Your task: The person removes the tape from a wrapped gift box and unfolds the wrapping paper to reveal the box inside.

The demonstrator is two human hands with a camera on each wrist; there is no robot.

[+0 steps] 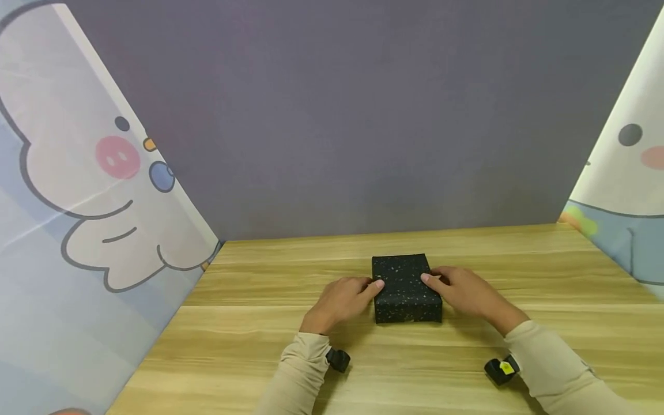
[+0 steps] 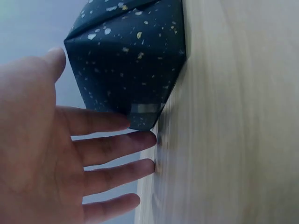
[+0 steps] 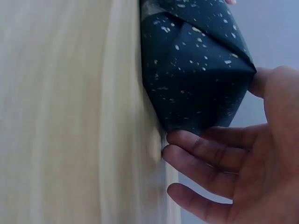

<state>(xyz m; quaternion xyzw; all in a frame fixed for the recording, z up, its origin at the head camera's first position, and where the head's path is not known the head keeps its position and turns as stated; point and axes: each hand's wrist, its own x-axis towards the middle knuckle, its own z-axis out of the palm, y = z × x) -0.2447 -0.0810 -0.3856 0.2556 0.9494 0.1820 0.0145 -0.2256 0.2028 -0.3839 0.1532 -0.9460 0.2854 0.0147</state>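
Note:
A box wrapped in black speckled paper point(image 1: 407, 285) sits on the wooden table between the two hands. The left hand point(image 1: 344, 300) is at its left side, the thumb over the top edge. In the left wrist view, that hand's fingers point(image 2: 105, 148) are straight and spread, the index finger against the folded end of the wrapping. On the opposite side, the right hand point(image 1: 467, 293) holds the box with its thumb on the top edge. Its fingers point(image 3: 210, 154) curve in against the box's end in the right wrist view. A strip of clear tape point(image 2: 145, 108) shows on the paper.
The wood-grain table point(image 1: 249, 340) runs back to a plain grey wall point(image 1: 363, 115). Cartoon-printed sheets flank it, one on the left point(image 1: 62, 173) and one on the right point(image 1: 622, 190). Black wrist cameras are strapped over both beige sleeves point(image 1: 560, 369).

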